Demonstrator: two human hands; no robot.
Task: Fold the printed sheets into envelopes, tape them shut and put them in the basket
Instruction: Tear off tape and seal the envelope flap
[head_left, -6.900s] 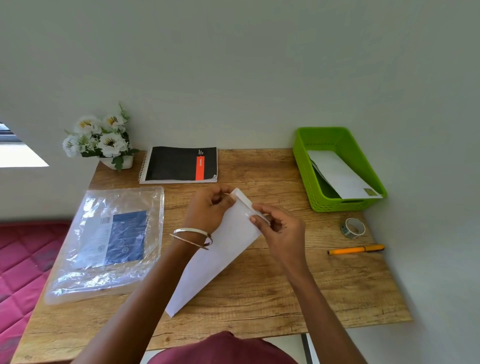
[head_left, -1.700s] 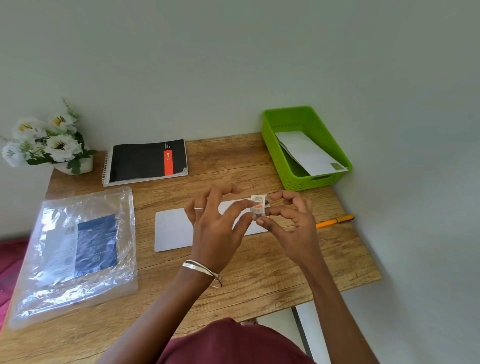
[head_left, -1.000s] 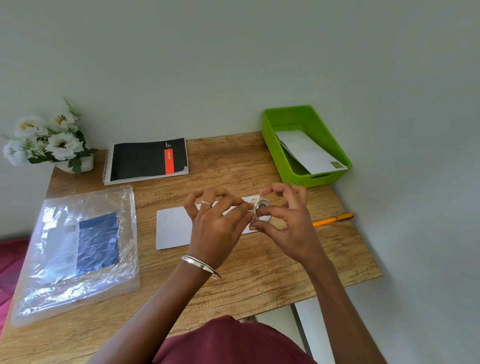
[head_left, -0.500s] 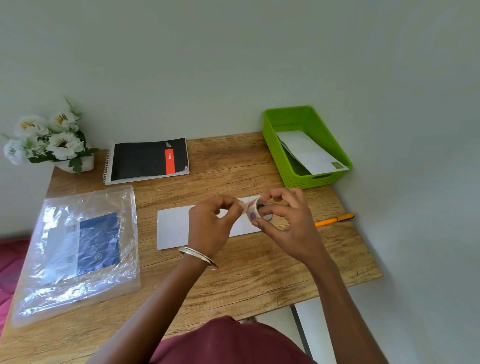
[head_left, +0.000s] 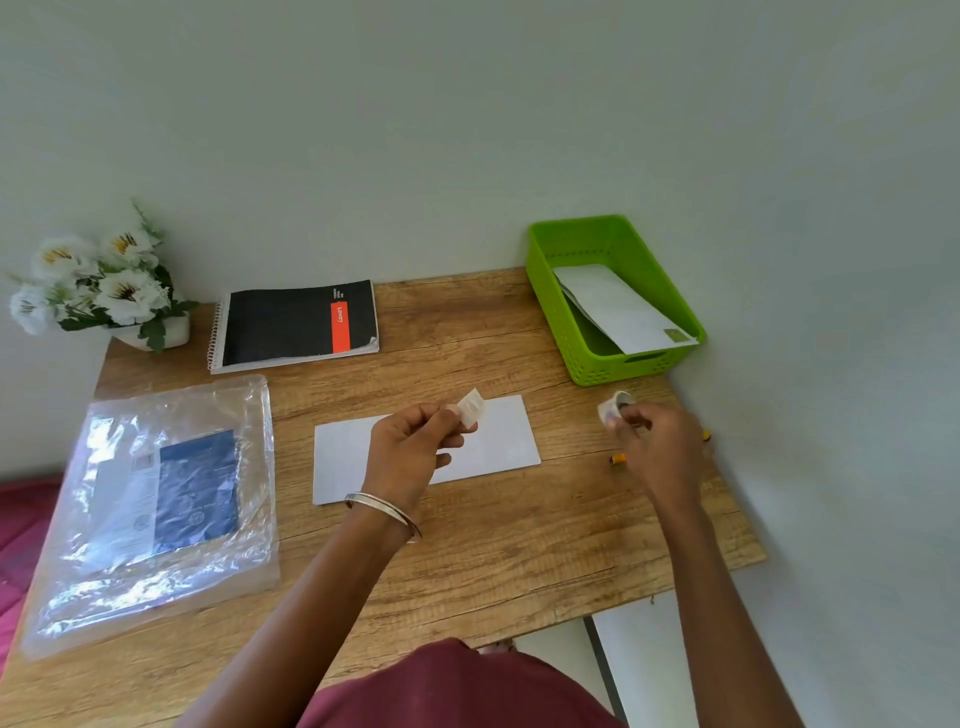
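Observation:
A folded white envelope (head_left: 498, 441) lies flat in the middle of the wooden table. Above it my left hand (head_left: 415, 447) pinches a short torn piece of clear tape (head_left: 471, 408) between thumb and fingers. My right hand (head_left: 654, 441) is off to the right, near the table's right edge, gripping the small tape roll (head_left: 613, 406). The green basket (head_left: 556, 312) stands at the back right with one finished white envelope (head_left: 618, 306) leaning inside it.
A clear plastic pack of sheets (head_left: 161, 509) lies at the left. A black notebook (head_left: 296, 322) and a pot of white flowers (head_left: 98, 291) sit at the back. An orange pen (head_left: 618, 458) lies partly under my right hand. A wall runs along the right.
The two hands were together over the envelope, pulling tape from the roll. Now the piece is torn off in my left hand and my right hand has carried the roll to the right.

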